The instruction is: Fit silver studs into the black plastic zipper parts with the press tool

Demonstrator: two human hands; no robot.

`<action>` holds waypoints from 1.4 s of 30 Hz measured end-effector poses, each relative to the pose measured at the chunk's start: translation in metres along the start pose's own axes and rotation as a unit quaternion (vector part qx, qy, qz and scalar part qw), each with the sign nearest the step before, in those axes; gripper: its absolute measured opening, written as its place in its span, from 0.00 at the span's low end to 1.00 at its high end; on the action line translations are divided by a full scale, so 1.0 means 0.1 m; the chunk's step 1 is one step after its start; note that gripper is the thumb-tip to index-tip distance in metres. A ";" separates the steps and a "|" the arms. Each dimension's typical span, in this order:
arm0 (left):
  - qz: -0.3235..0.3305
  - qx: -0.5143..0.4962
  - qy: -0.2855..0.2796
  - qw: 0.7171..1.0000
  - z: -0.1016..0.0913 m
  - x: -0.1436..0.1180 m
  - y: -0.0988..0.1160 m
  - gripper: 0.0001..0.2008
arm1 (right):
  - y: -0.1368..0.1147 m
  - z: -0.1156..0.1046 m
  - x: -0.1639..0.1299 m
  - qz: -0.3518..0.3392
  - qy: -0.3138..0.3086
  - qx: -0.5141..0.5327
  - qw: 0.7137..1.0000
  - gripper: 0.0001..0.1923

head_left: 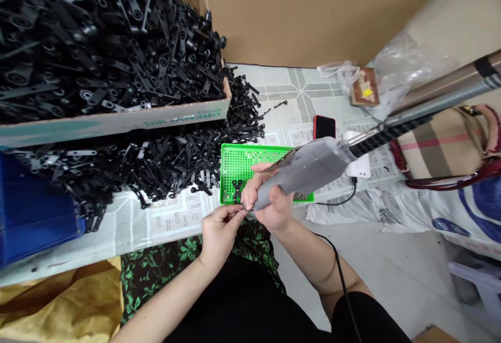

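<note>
My right hand [272, 204] is wrapped round a grey electric screwdriver [309, 168], which slants across the view with its tip down to the left. Close against that tip, the thumb and fingers of my left hand [219, 228] are pinched together; what they hold is too small and covered to make out. Just behind both hands lies a green perforated tray [235, 161], partly hidden by the screwdriver. Small black parts [237, 189] sit in its front left, and small metal pieces [300, 196] show at its right.
A large carton [176, 116] heaped with black plastic arms stands at the back left. More black arms [164, 163] spill in front of it, beside a blue bin [35, 207]. A red-edged phone [324, 127], a white device [359, 163] and a checked bag [442, 144] lie right.
</note>
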State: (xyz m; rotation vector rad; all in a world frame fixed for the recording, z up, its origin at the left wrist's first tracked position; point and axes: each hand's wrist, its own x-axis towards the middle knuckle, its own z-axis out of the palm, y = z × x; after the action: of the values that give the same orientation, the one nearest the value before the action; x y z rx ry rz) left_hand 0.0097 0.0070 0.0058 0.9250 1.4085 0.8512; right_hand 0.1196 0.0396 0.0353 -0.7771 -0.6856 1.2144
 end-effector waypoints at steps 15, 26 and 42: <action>-0.198 -0.155 0.019 0.968 0.05 -0.04 0.07 0.16 | -0.10 -0.02 -0.03 -0.052 0.049 -0.044 0.996 0.23; -0.197 -0.148 -0.014 0.969 0.03 0.04 0.06 0.08 | 0.00 -0.04 -0.02 -0.066 0.044 -0.066 0.995 0.22; -0.228 -0.163 -0.028 0.959 0.00 0.07 0.11 0.09 | 0.04 -0.03 -0.05 -0.089 -0.004 -0.079 0.993 0.20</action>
State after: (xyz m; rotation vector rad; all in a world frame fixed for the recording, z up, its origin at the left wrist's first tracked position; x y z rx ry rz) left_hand 0.0107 0.0178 0.0124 0.3470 1.3102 0.6696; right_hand 0.1188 0.0346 0.0296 -0.8241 -0.8474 1.0092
